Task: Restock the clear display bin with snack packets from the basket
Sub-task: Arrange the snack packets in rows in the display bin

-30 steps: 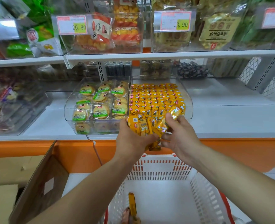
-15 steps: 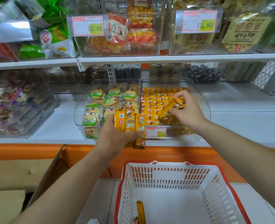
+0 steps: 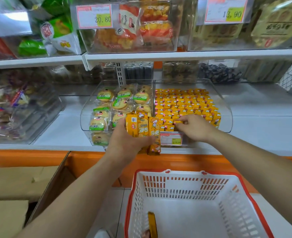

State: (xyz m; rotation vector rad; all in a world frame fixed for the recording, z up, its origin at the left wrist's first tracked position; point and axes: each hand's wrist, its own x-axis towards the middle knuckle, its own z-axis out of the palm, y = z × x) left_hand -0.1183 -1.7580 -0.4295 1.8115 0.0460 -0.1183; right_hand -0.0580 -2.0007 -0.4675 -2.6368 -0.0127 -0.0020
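A clear display bin [image 3: 225, 107] on the lower shelf holds neat rows of yellow snack packets [image 3: 184, 103]. My left hand [image 3: 129, 143] grips a bunch of the same yellow packets [image 3: 142, 128], upright, in front of the bin's left front corner. My right hand [image 3: 196, 128] reaches into the front of the bin and pinches one yellow packet [image 3: 178, 122] among the front row. Below stands a white basket with a red rim [image 3: 190, 193]; one yellow packet [image 3: 152, 224] lies at its bottom left.
A second clear bin [image 3: 87, 117] of round green-labelled cakes stands just left of the yellow one. A price tag [image 3: 171, 139] hangs on the bin's front. An upper shelf [image 3: 176, 55] with more bins overhangs. A cardboard box [image 3: 21, 182] sits at lower left.
My right hand has moved down and forward to the bin's front row with its packet. My left hand stays in front of the bin with its bunch. The view has come closer to the shelf.
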